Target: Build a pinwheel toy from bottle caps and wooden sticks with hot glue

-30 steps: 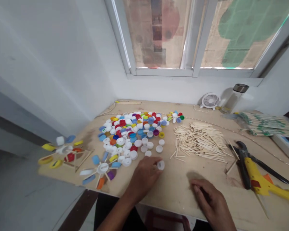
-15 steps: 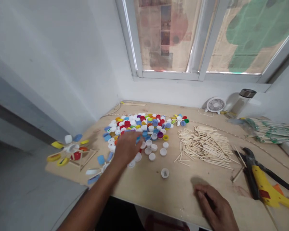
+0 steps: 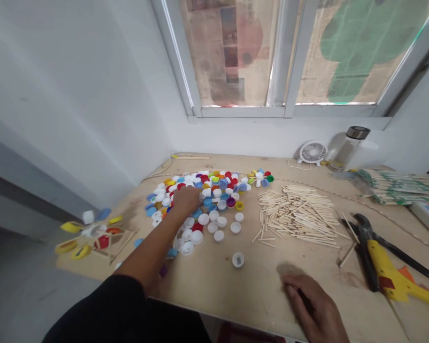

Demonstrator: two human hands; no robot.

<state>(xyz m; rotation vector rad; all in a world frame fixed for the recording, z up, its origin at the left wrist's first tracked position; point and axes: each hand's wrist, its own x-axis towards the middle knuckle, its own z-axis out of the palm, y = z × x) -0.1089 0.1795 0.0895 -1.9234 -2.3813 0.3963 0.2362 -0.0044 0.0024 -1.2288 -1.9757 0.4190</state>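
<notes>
My left hand reaches over the heap of plastic bottle caps, palm down. Its fingertips are hidden among the caps, so what they grip, if anything, does not show. My right hand rests on the table near the front edge, fingers curled and thumb against the index finger, with nothing visible in it. A single white cap lies between the hands, apart from the heap. Several white caps lie loosely at the heap's near side, and a purple cap sits at its right.
Short wooden sticks are piled right of the caps. Pliers and a yellow glue gun lie far right. Flower-like cap assemblies stand at left and back. A small fan and bottle stand behind.
My left hand has moved farther into the heap, toward the back left. My right hand stays in place on the table. The camera view has shifted slightly.
</notes>
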